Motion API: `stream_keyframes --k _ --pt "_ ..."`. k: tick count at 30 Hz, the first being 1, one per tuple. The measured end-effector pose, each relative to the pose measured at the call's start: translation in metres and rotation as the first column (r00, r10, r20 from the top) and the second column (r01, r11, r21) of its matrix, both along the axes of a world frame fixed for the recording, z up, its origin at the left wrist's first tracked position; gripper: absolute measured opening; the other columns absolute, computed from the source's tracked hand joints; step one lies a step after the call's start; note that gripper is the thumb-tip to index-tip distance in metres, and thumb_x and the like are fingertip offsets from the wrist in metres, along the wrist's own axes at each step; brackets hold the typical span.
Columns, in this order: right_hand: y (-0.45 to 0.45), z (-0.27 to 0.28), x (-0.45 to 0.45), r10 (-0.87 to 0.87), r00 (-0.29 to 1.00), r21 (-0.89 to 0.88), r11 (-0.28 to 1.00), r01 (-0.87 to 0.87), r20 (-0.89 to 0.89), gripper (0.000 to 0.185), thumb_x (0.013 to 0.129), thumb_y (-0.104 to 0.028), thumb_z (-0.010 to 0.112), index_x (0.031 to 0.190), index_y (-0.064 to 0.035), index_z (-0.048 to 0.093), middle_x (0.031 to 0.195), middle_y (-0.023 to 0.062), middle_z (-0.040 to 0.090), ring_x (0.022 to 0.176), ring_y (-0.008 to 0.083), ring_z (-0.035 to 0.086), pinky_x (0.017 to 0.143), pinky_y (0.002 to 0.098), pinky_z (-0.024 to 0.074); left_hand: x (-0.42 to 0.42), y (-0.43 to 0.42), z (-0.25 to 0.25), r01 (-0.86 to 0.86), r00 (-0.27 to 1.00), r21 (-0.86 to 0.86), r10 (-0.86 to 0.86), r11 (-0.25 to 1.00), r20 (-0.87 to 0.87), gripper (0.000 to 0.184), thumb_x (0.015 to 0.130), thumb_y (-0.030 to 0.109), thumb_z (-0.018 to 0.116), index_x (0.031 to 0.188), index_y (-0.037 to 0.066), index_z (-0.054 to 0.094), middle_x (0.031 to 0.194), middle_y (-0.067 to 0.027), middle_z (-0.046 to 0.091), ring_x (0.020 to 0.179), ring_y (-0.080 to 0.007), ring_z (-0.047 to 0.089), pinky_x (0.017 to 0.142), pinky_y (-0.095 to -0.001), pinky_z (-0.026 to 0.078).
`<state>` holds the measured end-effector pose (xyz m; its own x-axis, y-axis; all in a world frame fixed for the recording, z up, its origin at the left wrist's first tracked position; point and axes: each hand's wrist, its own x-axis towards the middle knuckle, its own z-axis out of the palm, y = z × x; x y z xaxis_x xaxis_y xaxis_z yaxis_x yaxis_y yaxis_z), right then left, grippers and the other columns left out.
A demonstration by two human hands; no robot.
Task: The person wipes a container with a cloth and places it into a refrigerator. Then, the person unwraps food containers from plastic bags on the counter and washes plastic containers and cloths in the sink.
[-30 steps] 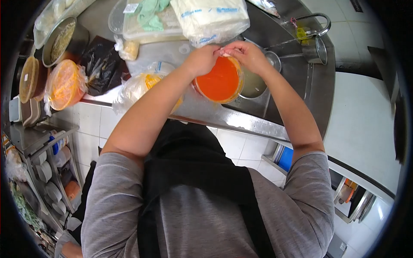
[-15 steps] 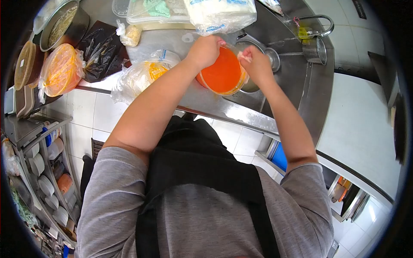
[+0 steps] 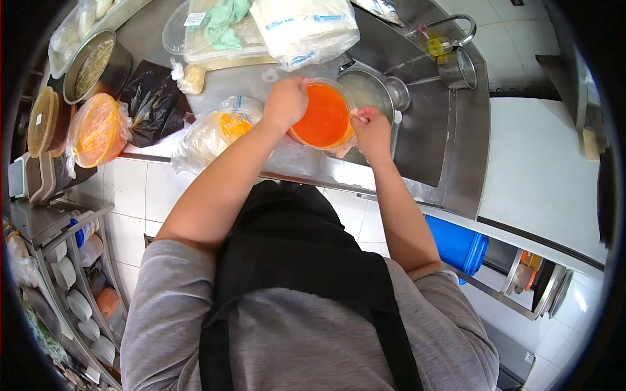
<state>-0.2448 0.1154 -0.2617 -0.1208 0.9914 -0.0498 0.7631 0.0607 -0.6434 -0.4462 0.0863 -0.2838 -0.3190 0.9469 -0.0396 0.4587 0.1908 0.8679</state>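
Over the counter's (image 3: 295, 158) front edge, orange liquid (image 3: 321, 116) may spill if the left hand (image 3: 289, 102), fingers curled against the tub (image 3: 319, 147), slips or the right hand (image 3: 374, 131), fingers pinched narrow, tugs.

Nothing is legible: blue print (image 3: 332, 18) on the white bag (image 3: 300, 40) and the label (image 3: 194, 19) on the box (image 3: 198, 49) are too small.

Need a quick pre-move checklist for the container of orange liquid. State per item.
1. Left hand at the container's left side: ok.
2. Right hand at its right side: ok.
3. What the right hand's fingers hold: cannot tell, too small.
4. Clear film over the orange liquid: cannot tell.
5. Free space on the right: not ok, metal pan close by.
6. Free space under the left forearm: not ok, plastic bag there.
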Motion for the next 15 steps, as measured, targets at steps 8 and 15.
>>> stream_keyframes --k 8,15 --pt "0.064 0.020 -0.027 0.433 0.897 0.039 0.898 -0.437 0.081 0.021 0.079 -0.018 0.066 0.095 -0.0058 0.060 0.087 0.0131 0.066 0.080 0.0285 0.064 0.071 0.0353 0.0489 -0.012 -0.009 0.008 -0.028 0.999 0.030 0.027 0.999 0.021 0.036 0.093 0.029 0.042 0.107 0.003 0.062 0.093 -0.0264 0.061 0.090 -0.0410 0.059 0.081 -0.0438 0.046" --pt "0.108 0.023 -0.047 0.749 0.661 -0.013 0.662 -0.749 0.045 0.020 0.080 -0.015 0.064 0.095 -0.0037 0.058 0.085 0.0124 0.065 0.079 0.0273 0.064 0.072 0.0336 0.0486 -0.020 0.027 -0.006 0.131 0.989 -0.064 -0.126 0.989 0.076 0.036 0.094 0.031 0.045 0.112 0.004 0.060 0.098 -0.0218 0.063 0.092 -0.0366 0.061 0.082 -0.0383 0.047"
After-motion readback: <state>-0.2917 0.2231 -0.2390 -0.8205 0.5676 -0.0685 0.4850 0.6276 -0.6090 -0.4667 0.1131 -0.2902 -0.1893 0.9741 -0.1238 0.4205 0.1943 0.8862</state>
